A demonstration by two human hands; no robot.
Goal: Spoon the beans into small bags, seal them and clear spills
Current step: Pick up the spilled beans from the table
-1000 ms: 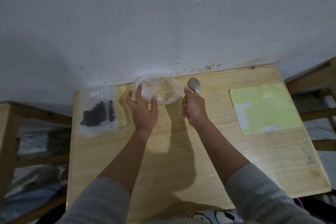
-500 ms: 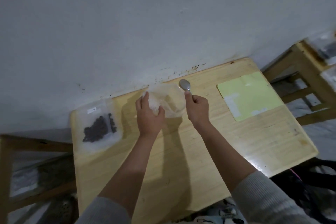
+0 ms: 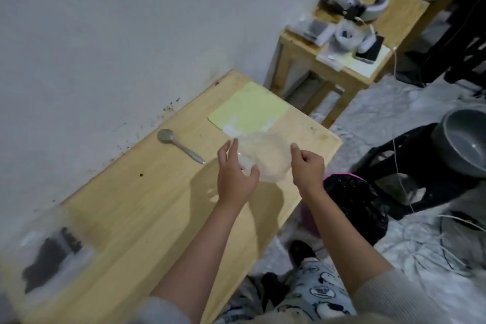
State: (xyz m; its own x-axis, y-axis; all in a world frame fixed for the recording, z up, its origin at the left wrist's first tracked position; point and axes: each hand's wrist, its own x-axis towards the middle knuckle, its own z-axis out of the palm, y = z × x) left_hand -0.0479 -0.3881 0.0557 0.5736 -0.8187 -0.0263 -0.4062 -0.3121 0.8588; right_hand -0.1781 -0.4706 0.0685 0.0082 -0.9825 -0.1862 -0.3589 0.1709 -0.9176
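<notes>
Gripping the clear bag [image 3: 263,158] with curled fingers, the left hand [image 3: 235,179] lifts it; the right hand [image 3: 307,168] pinches its edge; the spoon [image 3: 178,145] lies on the surface [image 3: 147,208].

the table [image 3: 147,208] is pale wood with a smooth, faintly glossy top. the spoon [image 3: 178,145] on it is dull grey metal. the bag [image 3: 265,159] between the hands is thin clear plastic, crinkled and shiny (almost invisible against the wood). the mat [image 3: 249,110] looks like matt yellow-green paper or plastic. the sleeves [image 3: 410,297] are soft grey knitted cloth.
</notes>
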